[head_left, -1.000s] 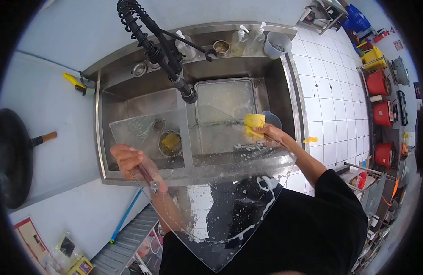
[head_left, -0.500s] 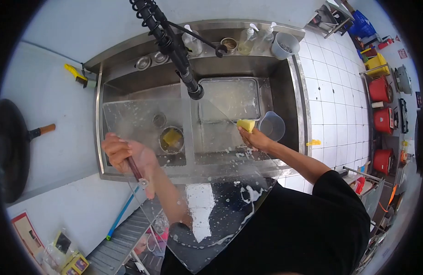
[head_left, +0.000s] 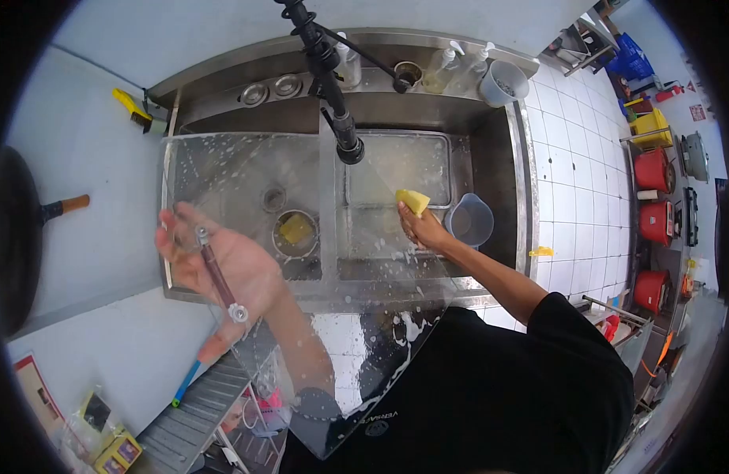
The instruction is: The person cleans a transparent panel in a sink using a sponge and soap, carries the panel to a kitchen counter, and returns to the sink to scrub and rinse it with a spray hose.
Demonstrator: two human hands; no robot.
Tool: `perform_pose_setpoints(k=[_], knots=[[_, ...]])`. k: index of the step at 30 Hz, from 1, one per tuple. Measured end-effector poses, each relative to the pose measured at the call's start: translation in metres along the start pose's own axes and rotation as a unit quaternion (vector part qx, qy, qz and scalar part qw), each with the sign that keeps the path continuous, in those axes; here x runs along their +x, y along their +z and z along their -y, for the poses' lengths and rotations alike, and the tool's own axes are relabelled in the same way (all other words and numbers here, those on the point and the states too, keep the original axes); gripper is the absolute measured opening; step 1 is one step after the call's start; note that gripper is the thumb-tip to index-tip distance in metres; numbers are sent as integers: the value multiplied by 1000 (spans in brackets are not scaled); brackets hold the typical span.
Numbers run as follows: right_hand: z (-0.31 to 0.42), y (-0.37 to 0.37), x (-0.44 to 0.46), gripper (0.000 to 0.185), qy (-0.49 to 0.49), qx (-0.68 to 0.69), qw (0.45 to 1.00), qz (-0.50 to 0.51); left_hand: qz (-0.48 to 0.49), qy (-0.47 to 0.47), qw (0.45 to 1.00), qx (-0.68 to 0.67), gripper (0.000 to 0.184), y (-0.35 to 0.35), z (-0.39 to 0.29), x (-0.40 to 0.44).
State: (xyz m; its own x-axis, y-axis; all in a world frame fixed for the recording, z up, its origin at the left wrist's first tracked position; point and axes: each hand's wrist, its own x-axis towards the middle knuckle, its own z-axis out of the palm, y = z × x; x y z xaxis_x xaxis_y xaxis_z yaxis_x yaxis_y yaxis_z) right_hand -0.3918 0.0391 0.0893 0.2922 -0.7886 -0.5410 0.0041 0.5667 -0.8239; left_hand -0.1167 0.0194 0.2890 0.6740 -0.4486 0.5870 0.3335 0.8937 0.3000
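Note:
A clear, flat panel (head_left: 356, 292) streaked with suds tilts over the sink in front of me. A reddish-brown bar handle (head_left: 216, 272) with metal ends is fixed to it on the left. My left hand (head_left: 230, 268) shows through the panel behind this handle, palm towards me and fingers spread. Whether the palm presses on the panel I cannot tell. My right hand (head_left: 422, 225) grips a yellow sponge (head_left: 413, 201) at the panel's upper right edge.
The steel sink has two basins; a metal tray (head_left: 400, 136) and a clear jug (head_left: 470, 221) are in the right one. A round bowl (head_left: 295, 254) with a sponge sits left. A black spray hose (head_left: 337, 103) hangs overhead. Pump bottles (head_left: 443, 71) line the back ledge.
My left hand's fingers have come off the handle and spread out behind the panel. The panel has shifted left and its tilt has changed. The sponge has moved left and slightly up.

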Motion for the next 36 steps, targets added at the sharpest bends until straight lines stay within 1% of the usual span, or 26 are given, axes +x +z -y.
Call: perform_pose_setpoints(k=[1,4,7,9,10,11,13,15,17,19,20,23,26,29,31,32,35,36], knots=[[2,3,2,28,-17,9,1000,-11,-10,-40,999,-12,110,0,-9,0],[4,1,3,29,3,-14,999,-45,-32,-214,975,50,90,-4,-30,2],[-11,-3,13,30,-26,-12,997,-66,-12,-340,935,98,73,-34,-43,5],[-11,-5,16,31,-15,-47,994,-99,72,-400,902,145,69,-75,-46,11],[-11,-5,17,32,-12,-63,991,-119,113,-430,880,167,67,-95,-48,13],[-11,-4,19,32,-9,-77,987,-138,86,-485,856,157,69,-110,-49,17],[-19,-8,28,36,-41,-63,987,-139,30,-588,797,132,78,-134,-46,27],[-26,-10,35,38,-62,-71,985,-143,46,-647,734,203,72,-150,-38,37],[-39,-11,41,40,-57,-92,977,-182,54,-687,671,274,69,-169,-22,44],[-47,-11,51,40,-59,-107,970,-210,68,-679,642,350,61,-213,0,40],[-49,-9,55,42,-75,-112,963,-234,74,-676,624,386,58,-232,10,36],[-37,1,59,43,-64,-115,958,-256,123,-643,600,460,45,-261,37,29],[-38,3,65,45,-49,-101,958,-264,149,-643,589,467,44,-272,53,24],[-34,14,63,44,-48,-93,954,-279,145,-625,595,483,37,-280,62,17],[-42,12,65,43,-65,-93,954,-276,152,-632,583,487,39,-281,66,19],[-48,11,66,42,-54,-83,954,-282,154,-637,577,487,40,-280,66,17],[-53,16,63,42,-62,-94,949,-296,91,-674,580,447,32,-276,67,16],[-49,21,60,43,-72,-88,947,-300,93,-666,591,446,31,-286,69,13]])
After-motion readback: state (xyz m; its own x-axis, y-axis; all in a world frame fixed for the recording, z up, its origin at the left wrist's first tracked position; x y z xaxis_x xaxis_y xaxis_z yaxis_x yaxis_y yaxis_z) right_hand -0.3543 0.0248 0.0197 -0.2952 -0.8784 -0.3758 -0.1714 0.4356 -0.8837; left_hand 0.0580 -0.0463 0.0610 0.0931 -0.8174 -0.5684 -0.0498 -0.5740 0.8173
